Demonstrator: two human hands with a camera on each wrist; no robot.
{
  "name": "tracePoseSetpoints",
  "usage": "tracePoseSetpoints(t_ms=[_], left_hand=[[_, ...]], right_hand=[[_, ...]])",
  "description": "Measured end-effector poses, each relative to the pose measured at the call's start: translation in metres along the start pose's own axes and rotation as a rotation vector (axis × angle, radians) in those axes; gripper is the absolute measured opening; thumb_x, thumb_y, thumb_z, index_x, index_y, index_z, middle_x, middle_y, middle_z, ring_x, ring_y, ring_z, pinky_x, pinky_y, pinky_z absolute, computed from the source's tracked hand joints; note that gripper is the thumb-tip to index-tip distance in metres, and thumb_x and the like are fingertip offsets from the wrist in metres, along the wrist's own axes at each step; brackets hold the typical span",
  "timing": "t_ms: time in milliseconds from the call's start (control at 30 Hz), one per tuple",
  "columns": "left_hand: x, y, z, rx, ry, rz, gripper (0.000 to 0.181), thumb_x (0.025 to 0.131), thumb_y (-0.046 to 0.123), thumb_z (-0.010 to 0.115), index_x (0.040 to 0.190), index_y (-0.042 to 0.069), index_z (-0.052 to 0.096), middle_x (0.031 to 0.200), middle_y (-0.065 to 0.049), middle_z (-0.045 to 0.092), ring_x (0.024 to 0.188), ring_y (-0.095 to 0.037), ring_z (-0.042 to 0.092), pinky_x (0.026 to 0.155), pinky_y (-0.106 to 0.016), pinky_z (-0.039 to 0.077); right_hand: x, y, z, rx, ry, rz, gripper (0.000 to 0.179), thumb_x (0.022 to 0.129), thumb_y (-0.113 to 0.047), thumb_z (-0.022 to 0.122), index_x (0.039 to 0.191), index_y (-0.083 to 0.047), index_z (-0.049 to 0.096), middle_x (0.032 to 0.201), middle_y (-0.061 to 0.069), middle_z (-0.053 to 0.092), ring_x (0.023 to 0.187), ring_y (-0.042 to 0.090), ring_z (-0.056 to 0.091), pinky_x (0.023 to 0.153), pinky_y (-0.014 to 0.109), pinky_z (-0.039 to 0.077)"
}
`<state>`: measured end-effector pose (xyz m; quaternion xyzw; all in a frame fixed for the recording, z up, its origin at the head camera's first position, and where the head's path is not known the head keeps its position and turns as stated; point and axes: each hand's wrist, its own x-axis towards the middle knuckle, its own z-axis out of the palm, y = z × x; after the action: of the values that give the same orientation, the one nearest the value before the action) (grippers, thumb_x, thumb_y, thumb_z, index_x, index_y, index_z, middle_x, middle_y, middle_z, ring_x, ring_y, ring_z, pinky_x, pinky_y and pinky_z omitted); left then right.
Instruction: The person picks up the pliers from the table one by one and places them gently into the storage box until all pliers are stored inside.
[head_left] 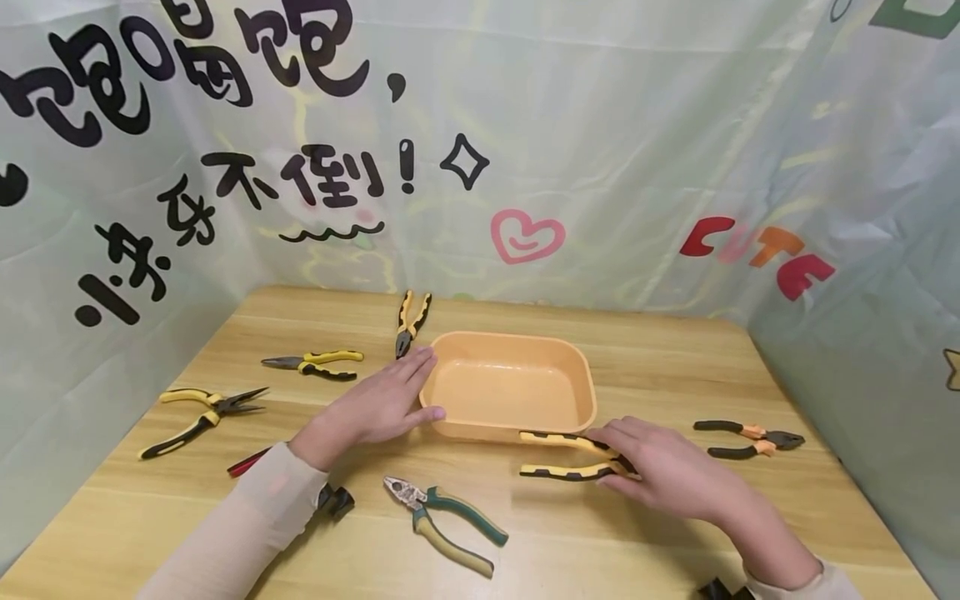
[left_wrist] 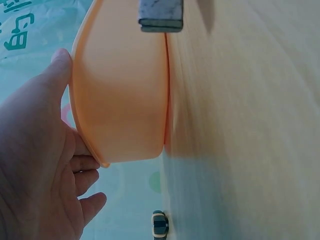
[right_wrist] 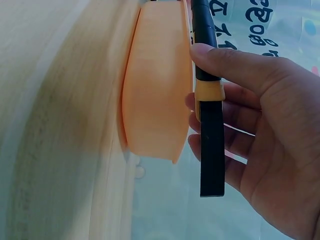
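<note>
An orange plastic basin (head_left: 510, 392) stands on the wooden table. My left hand (head_left: 390, 400) rests against its left rim, thumb at the near corner; in the left wrist view the fingers of that hand (left_wrist: 50, 145) look fairly straight along the rim. My right hand (head_left: 660, 471) holds yellow-and-black pliers (head_left: 566, 472) by the near right of the basin, handles pointing left. In the right wrist view, thumb and fingers of this hand (right_wrist: 250, 115) pinch the pliers (right_wrist: 210, 135) around the joint, beside the basin wall (right_wrist: 157, 80). The pliers' jaws are mostly hidden by the hand in the head view.
Green-and-tan pliers (head_left: 450, 521) lie in front. Long-nose pliers (head_left: 206, 417), a second yellow-black pair (head_left: 315, 364) and a third (head_left: 411, 321) lie left and behind. Orange-black pliers (head_left: 750, 439) lie right. A red-handled tool (head_left: 247, 462) is partly under the left arm. Printed curtains (head_left: 600, 150) surround the table.
</note>
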<state>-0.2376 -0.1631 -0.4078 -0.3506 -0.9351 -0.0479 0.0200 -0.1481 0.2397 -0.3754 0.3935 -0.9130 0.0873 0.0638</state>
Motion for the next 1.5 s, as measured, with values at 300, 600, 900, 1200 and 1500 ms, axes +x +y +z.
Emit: tracePoseSetpoints(t_ms=[300, 600, 900, 1200, 1500], left_hand=[[0.001, 0.002, -0.001, -0.001, -0.003, 0.016, 0.095, 0.096, 0.07, 0.021, 0.153, -0.005, 0.017, 0.16, -0.021, 0.014, 0.148, -0.03, 0.009, 0.118, -0.044, 0.019], [-0.002, 0.002, -0.004, -0.008, 0.001, 0.008, 0.096, 0.096, 0.071, 0.022, 0.153, -0.006, 0.018, 0.16, -0.021, 0.016, 0.148, -0.03, 0.01, 0.117, -0.044, 0.021], [-0.002, 0.002, -0.003, 0.001, -0.003, 0.008, 0.098, 0.095, 0.072, 0.02, 0.153, -0.007, 0.018, 0.159, -0.022, 0.016, 0.148, -0.031, 0.011, 0.117, -0.045, 0.021], [-0.003, 0.003, -0.001, -0.012, 0.007, 0.004, 0.097, 0.095, 0.072, 0.023, 0.153, -0.005, 0.018, 0.16, -0.022, 0.016, 0.148, -0.032, 0.012, 0.117, -0.045, 0.022], [-0.002, 0.004, -0.002, -0.007, 0.001, 0.007, 0.097, 0.095, 0.072, 0.022, 0.152, -0.007, 0.019, 0.159, -0.022, 0.016, 0.147, -0.033, 0.013, 0.117, -0.046, 0.022]], right_hand=[[0.0, 0.004, 0.0, -0.038, 0.095, -0.024, 0.05, 0.084, -0.032, 0.078, 0.127, -0.013, 0.062, 0.105, -0.009, 0.062, 0.089, 0.004, 0.057, 0.068, 0.031, 0.053], [0.005, 0.005, 0.0, -0.081, 0.127, -0.008, 0.051, 0.083, -0.036, 0.079, 0.126, -0.013, 0.064, 0.107, -0.006, 0.065, 0.094, 0.01, 0.062, 0.072, 0.035, 0.056], [0.009, 0.005, -0.001, -0.089, 0.108, 0.018, 0.051, 0.083, -0.037, 0.079, 0.126, -0.013, 0.064, 0.107, -0.005, 0.065, 0.095, 0.011, 0.063, 0.072, 0.036, 0.056], [0.017, 0.008, -0.004, -0.058, 0.105, 0.029, 0.051, 0.084, -0.036, 0.078, 0.127, -0.012, 0.064, 0.108, -0.004, 0.065, 0.097, 0.012, 0.062, 0.076, 0.037, 0.055], [0.026, 0.009, -0.008, -0.033, 0.077, 0.029, 0.05, 0.086, -0.032, 0.077, 0.128, -0.009, 0.062, 0.11, 0.0, 0.066, 0.1, 0.019, 0.064, 0.081, 0.041, 0.055]])
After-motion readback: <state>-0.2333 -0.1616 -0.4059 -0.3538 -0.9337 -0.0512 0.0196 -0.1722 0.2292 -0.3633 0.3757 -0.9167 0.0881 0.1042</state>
